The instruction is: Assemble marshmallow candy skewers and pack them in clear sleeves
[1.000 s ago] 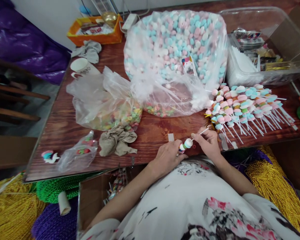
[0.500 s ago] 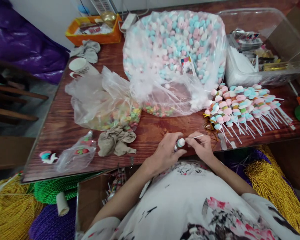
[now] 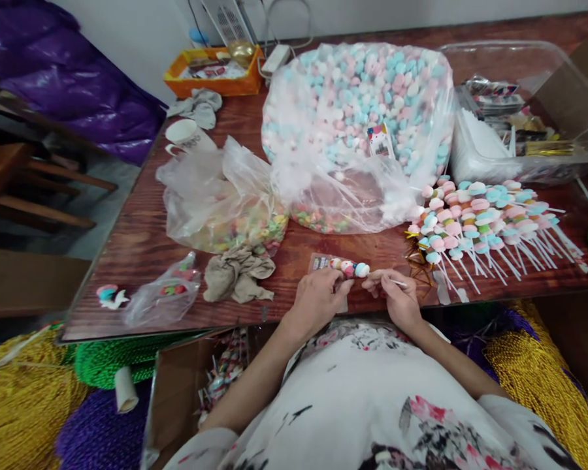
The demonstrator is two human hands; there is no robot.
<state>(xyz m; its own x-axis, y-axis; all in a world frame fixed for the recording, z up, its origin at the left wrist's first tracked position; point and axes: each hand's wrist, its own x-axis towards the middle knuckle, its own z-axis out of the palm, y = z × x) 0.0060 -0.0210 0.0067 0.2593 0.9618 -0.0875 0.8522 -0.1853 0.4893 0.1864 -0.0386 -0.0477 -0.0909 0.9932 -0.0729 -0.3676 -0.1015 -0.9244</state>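
A candy skewer lies across between my hands, its pink, white and blue pieces threaded on a white stick. My left hand is closed on the candy end, thumb and fingers at its near side. A clear printed wrapper shows around that end, partly covered by the hand. Whether the candy is fully inside it I cannot tell. My right hand pinches the white stick on the right. To its right, finished-looking candy skewers lie in a pile, sticks toward me.
Behind my hands sits a large clear bag of pastel candies. Left of it is a smaller bag of fruit-coloured candies, with a crumpled cloth in front. A clear plastic bin stands back right; a mug stands back left.
The view has shifted, so the table sits further right. The candy skewer, mostly hidden in my left hand before, now shows along its length with a printed wrapper. My right hand still holds the stick.
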